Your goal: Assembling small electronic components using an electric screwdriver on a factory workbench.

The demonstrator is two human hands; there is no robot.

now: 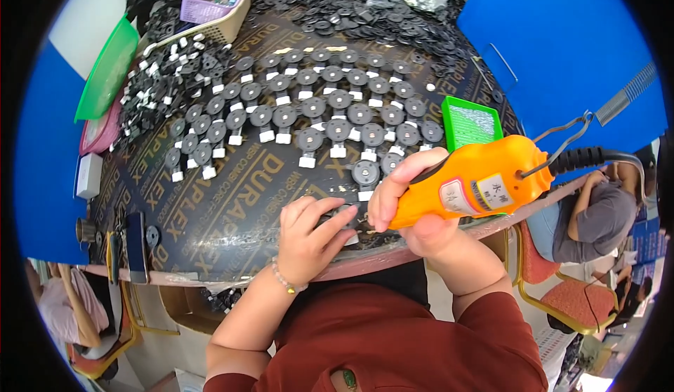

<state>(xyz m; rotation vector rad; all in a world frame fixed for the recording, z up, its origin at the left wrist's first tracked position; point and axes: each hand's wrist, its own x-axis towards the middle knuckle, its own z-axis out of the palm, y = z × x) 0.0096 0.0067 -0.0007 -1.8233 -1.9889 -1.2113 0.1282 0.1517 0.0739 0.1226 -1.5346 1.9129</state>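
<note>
My right hand (421, 195) is wrapped round an orange electric screwdriver (463, 167), which hangs from a coiled spring and trails a black cable. Its tip points left, toward my left hand (309, 236), but the bit is hidden behind my fingers. Close to the table's near edge, my left hand's fingers press on a black round part (338, 216) that is mostly covered; a bit of white shows beside it. Beyond both hands, several black round parts with white blocks (309, 140) lie in curved rows. One such black disc part (365, 173) lies closest to my right hand.
A green tray (451, 121) of small metal pieces sits right of the rows. Black discs (351, 12) heap at the back; black and white pieces (168, 76) pile left. Baskets (235, 23) stand behind. A phone (136, 244) lies at left. People sit on both sides.
</note>
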